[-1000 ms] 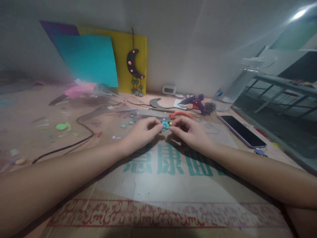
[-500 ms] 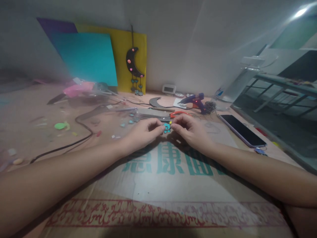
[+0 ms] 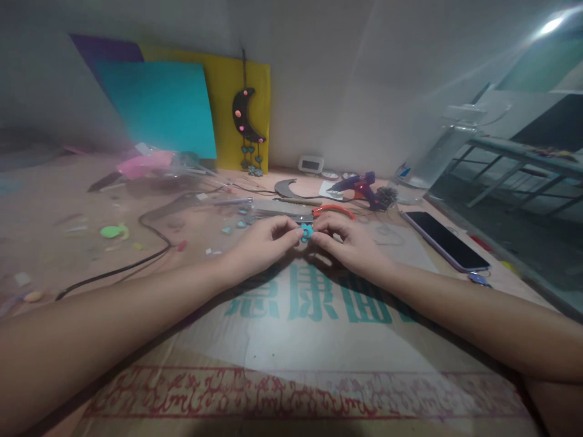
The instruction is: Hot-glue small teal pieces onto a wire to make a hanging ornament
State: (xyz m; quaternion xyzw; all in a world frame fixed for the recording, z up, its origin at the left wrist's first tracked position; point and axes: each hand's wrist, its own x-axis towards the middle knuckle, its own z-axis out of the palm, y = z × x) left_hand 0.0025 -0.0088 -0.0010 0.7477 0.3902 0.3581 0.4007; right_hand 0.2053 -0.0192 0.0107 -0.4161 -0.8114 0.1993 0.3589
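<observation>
A small turquoise flower [image 3: 306,232] is held up between my two hands, above the printed cardboard [image 3: 282,340]. My left hand [image 3: 268,240] pinches its left edge between thumb and fingertips. My right hand [image 3: 348,240] is closed at the flower's right edge, thumb and finger touching it. Whatever small piece may sit inside the right fingertips is hidden. Just behind the hands lie red-handled pliers [image 3: 334,210]. Several small turquoise pieces [image 3: 241,224] are scattered left of the pliers.
A purple glue gun [image 3: 359,185] stands behind my right hand, near a clear bottle [image 3: 437,158]. On the right lies a phone [image 3: 446,240]. A black cord [image 3: 150,255] crosses the left side. Against the wall, a moon ornament [image 3: 241,115] hangs before yellow sheet [image 3: 223,73].
My right fingertips have come in closer to the flower and now touch its right edge. The yellow bit seen at those fingertips earlier is mostly out of sight. My left hand stays put.
</observation>
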